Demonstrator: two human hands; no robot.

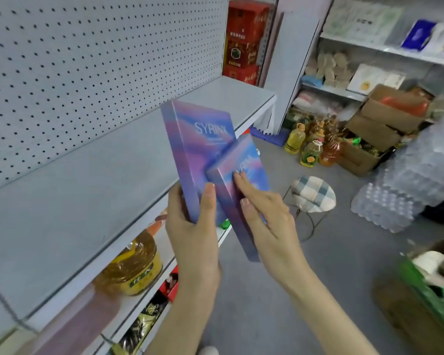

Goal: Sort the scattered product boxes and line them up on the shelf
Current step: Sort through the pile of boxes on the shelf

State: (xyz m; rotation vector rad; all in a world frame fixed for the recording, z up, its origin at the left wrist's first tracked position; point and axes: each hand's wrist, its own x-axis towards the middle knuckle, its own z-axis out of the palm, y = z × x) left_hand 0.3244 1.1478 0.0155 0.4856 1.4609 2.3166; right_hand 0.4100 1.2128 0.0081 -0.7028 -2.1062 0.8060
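Left hand (192, 239), fingers (209, 198) grasping large box (198, 139), right hand (272, 221), fingers (244, 184) grasping small box (250, 157)

Back panel: A grey pegboard (87, 60), pierced with rows of small holes, is fixed behind the near shelf (92, 180).
Lower tier: A white board (164, 254) is set beneath that shelf.
Floor: A smooth grey floor (280, 290) is seen.
Stool: A wire-legged stool (313, 193) with a checked cushion is stood mid-floor.
Far wall: A white shelving unit (364, 44) is stocked with packets.
Floor stock: Cardboard boxes (385, 124) are stacked beside oil bottles (310, 149); shrink-wrapped bottle packs (395, 201) are piled at the right.
Corner: Red cartons (244, 39) are stacked past the pegboard's edge.
Light: Soft and even.
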